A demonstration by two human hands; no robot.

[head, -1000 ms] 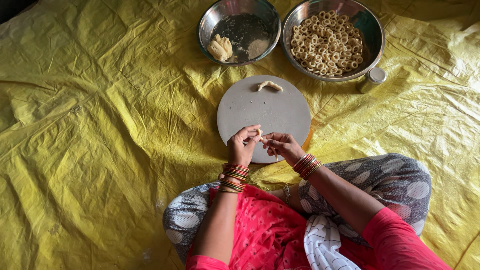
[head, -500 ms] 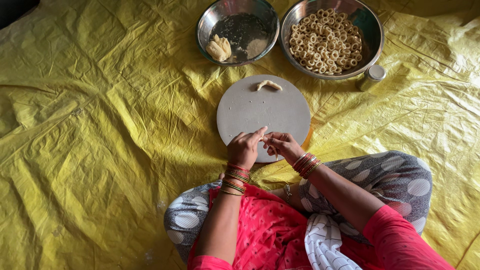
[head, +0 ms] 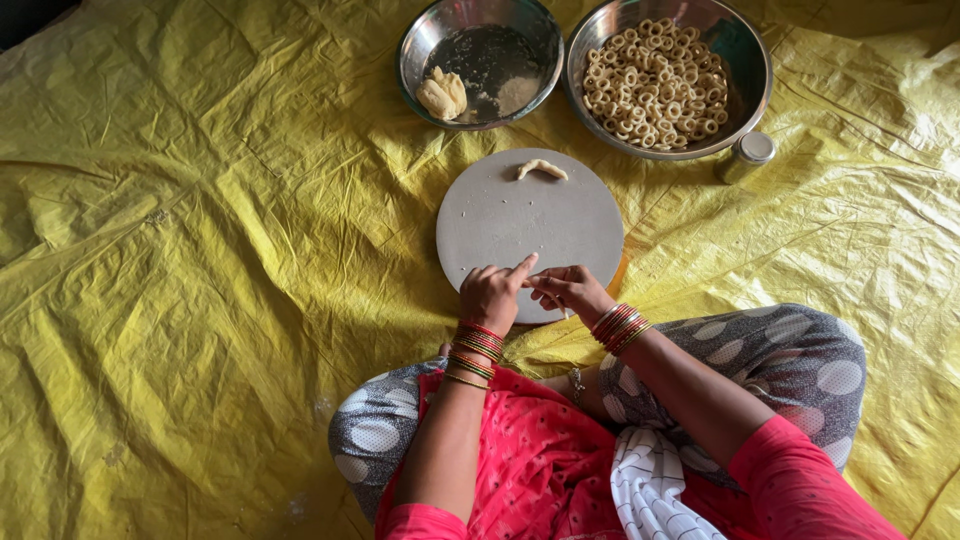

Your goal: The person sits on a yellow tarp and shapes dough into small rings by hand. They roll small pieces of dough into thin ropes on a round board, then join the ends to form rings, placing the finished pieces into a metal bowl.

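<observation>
A curved dough strip (head: 541, 168) lies crosswise at the round board's (head: 500, 225) 12 o'clock edge. At its 6 o'clock edge the left hand (head: 490, 296) and right hand (head: 568, 290) meet, fingers pinched together; what they pinch is hidden. Both hands sit about equally far from the strip.

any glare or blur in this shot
Head view: sharp overall; soft glare on the yellow sheet creases and the steel bowl rim; top left corner falls dark; the hands are in focus, no motion blur.
</observation>
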